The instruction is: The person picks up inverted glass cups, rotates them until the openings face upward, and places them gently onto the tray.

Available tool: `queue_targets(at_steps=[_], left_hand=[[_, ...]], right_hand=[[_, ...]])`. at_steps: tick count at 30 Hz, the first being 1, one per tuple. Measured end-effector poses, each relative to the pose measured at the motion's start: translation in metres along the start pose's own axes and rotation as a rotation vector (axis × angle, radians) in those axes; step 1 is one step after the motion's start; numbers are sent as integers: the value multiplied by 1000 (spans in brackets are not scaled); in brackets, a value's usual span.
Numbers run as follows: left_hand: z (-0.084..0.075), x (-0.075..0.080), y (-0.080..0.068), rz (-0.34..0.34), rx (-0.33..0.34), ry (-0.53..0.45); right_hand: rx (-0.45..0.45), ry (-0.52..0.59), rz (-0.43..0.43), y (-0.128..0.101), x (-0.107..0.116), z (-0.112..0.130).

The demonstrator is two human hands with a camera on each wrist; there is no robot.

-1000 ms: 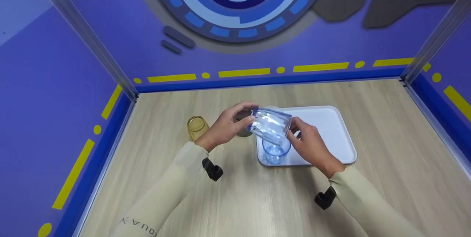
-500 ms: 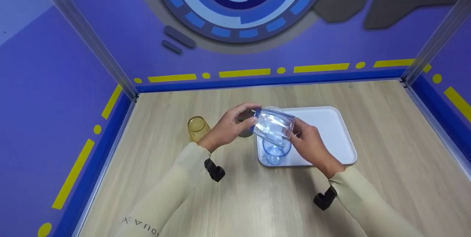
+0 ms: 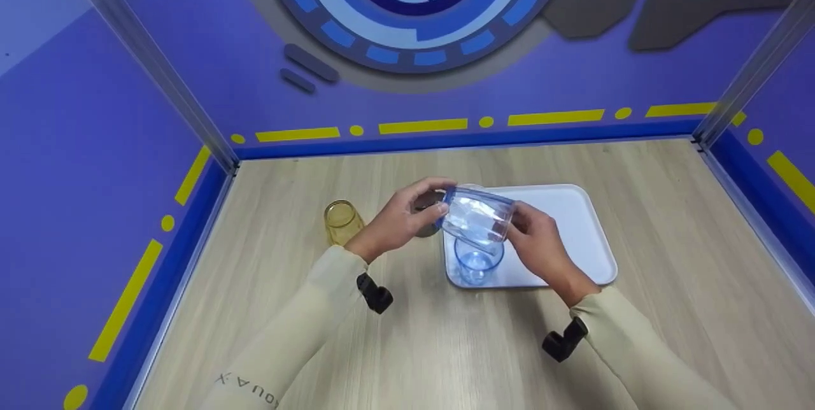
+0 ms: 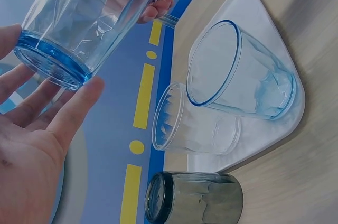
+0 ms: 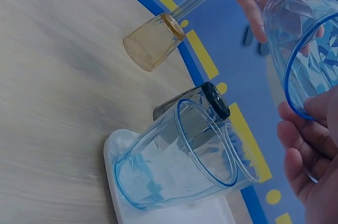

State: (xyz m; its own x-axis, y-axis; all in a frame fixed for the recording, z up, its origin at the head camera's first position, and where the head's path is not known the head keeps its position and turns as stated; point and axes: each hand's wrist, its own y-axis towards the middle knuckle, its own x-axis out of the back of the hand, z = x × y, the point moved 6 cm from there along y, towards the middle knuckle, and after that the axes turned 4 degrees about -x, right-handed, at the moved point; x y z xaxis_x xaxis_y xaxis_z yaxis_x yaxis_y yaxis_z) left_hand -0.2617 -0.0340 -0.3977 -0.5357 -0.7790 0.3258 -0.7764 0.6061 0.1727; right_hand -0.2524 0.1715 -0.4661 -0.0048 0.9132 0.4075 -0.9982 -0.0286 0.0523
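A faceted clear-blue drinking glass (image 3: 479,218) is held tilted on its side above the tray's left part. My left hand (image 3: 407,214) holds it by the thick blue base, thumb on one side and fingers on the other. At the rim, my right hand (image 3: 540,243) pinches the wall, its thumb inside the mouth in the right wrist view. Below stands a second blue glass (image 3: 477,265), mouth up on the white tray (image 3: 570,232). Behind it a clear glass (image 4: 203,129) stands mouth up, mostly hidden in the head view. A dark grey glass (image 4: 211,197) stands upside down beside the tray.
An amber glass (image 3: 342,222) stands upside down on the wooden table (image 3: 407,346), left of the left hand. Blue-purple panels with yellow dashes (image 3: 423,126) wall the table at the back and both sides.
Both hands and the held blue glass have shifted slightly to the right. The glass stays tilted between them, and the other glasses and the tray stay put.
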Motion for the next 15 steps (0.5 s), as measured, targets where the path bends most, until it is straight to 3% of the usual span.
queue_targets(at_steps=[15], left_hand=[[-9,-1,3,18,-22,-48]], right_hand=[[46,110,-91,-1,9,5]])
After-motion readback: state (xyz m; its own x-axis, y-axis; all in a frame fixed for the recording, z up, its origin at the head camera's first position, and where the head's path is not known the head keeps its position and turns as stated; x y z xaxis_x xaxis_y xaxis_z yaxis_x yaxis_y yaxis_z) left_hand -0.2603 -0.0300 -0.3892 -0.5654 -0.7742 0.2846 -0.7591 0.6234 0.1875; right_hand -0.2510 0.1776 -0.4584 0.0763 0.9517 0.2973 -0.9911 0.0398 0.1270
